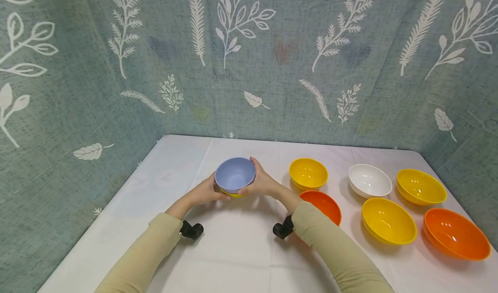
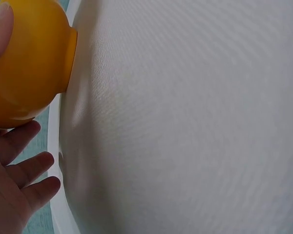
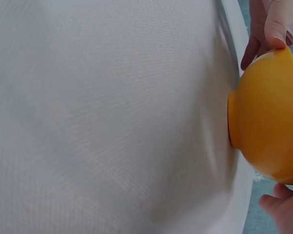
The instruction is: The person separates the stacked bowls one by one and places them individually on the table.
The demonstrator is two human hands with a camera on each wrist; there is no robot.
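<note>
A light blue bowl (image 1: 234,174) sits in a small yellow bowl (image 3: 266,114), and both hands hold the pair between them. On the left side my left hand (image 1: 206,192) grips it, with its thumb (image 3: 276,31) against the yellow wall. My right hand (image 1: 264,182) grips the opposite side, fingers up at the blue rim and thumb low at the front. In both wrist views the yellow bowl's foot is close over the white cloth. Past the right hand stands another yellow bowl (image 1: 308,174), and the right forearm partly hides an orange bowl (image 1: 324,204).
Farther right on the white table (image 1: 233,258) stand a white bowl (image 1: 369,180), two larger yellow bowls (image 1: 389,221) and a large orange bowl (image 1: 456,234). A leaf-patterned green curtain (image 1: 272,90) hangs behind and along the sides.
</note>
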